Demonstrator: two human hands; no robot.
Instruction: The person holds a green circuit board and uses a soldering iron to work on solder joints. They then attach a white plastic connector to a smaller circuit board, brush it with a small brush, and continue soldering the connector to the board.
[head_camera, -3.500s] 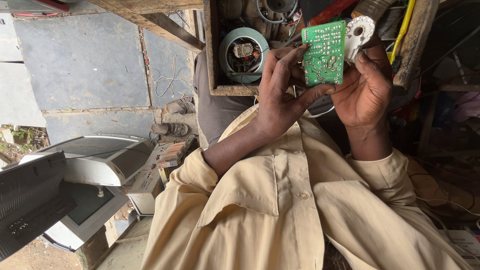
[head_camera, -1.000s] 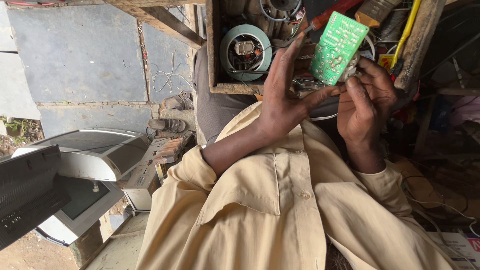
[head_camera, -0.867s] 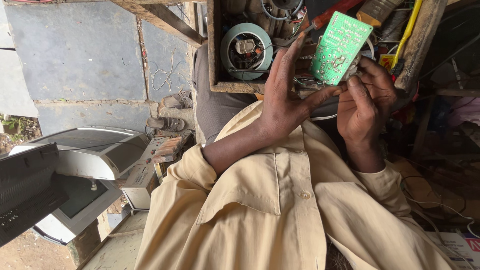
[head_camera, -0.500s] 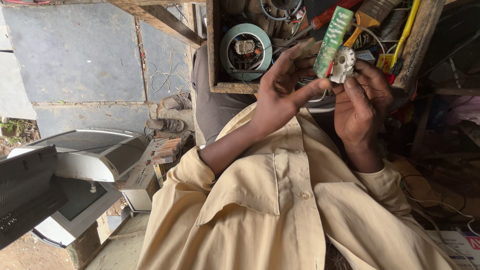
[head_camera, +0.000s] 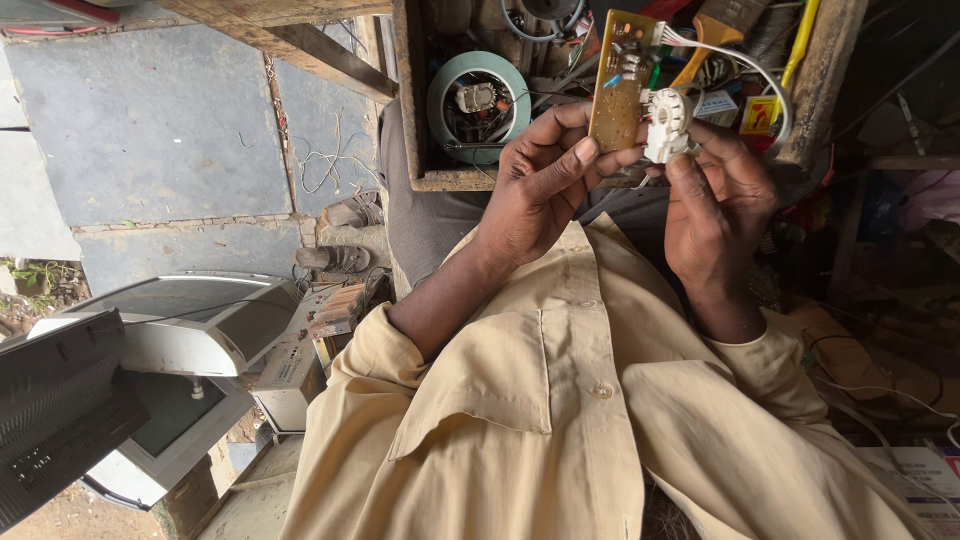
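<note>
My left hand (head_camera: 540, 185) pinches the lower end of a small circuit board (head_camera: 620, 80) between thumb and fingers. The board stands upright, its tan side with small components facing me. Against the board's right edge sits a white round ribbed part (head_camera: 667, 125), gripped by the fingertips of my right hand (head_camera: 720, 195). White wires (head_camera: 745, 70) loop from the board's top round to the right. Both hands are raised over my lap, in front of an open wooden box (head_camera: 410, 110).
The box holds a round teal motor-like unit (head_camera: 480, 105), cables, an orange-handled tool (head_camera: 712, 38) and a yellow tool (head_camera: 806, 35). Old grey monitors (head_camera: 190, 335) and a dark casing (head_camera: 60, 410) lie at lower left on stone slabs. A sandal (head_camera: 335, 258) lies nearby.
The board has been turned from its green flat side, through edge-on, to its tan component side. The white round part has come round to the board's right edge.
</note>
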